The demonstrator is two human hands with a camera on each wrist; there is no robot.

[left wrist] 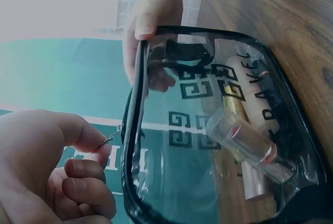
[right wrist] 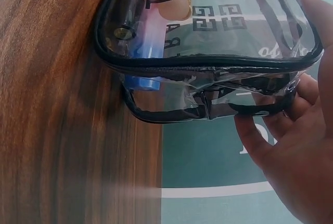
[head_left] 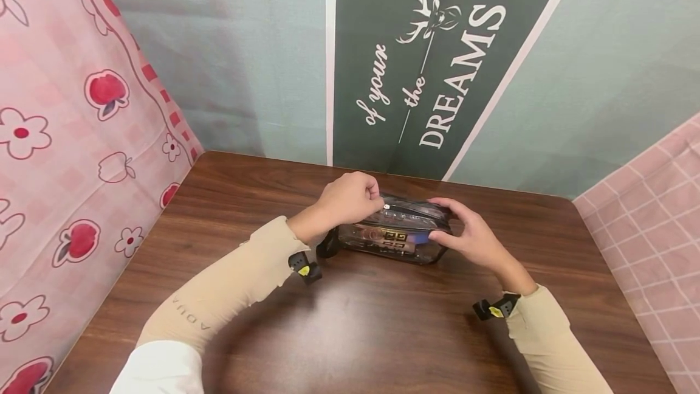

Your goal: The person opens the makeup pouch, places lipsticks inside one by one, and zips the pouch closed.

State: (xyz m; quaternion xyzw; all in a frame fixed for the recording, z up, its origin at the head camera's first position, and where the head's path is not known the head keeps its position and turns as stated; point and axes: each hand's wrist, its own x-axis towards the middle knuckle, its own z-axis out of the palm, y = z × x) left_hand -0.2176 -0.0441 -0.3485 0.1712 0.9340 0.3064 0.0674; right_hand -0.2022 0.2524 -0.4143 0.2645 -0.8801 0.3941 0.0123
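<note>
A clear cosmetic bag point(head_left: 350, 237) with black edging and dark printed logos stands on the table. Through its plastic I see a lipstick tube point(left wrist: 255, 143), a blue-ended tube point(right wrist: 143, 82), a black tube point(right wrist: 134, 0) and other cosmetics. At the bag's top left, my left hand point(head_left: 350, 199) pinches the small metal zipper pull point(left wrist: 110, 138) between thumb and forefinger. My right hand point(head_left: 474, 241) grips the upper right end, thumb on the near side and fingers behind. How far the zipper is drawn I cannot tell.
The brown wooden table point(head_left: 350, 327) extends around the bag. A green-grey cloth with white lettering point(head_left: 462, 78) hangs behind its far edge. Pink patterned cloth point(head_left: 98, 157) hangs at left, and pink checked cloth point(head_left: 651, 230) at right.
</note>
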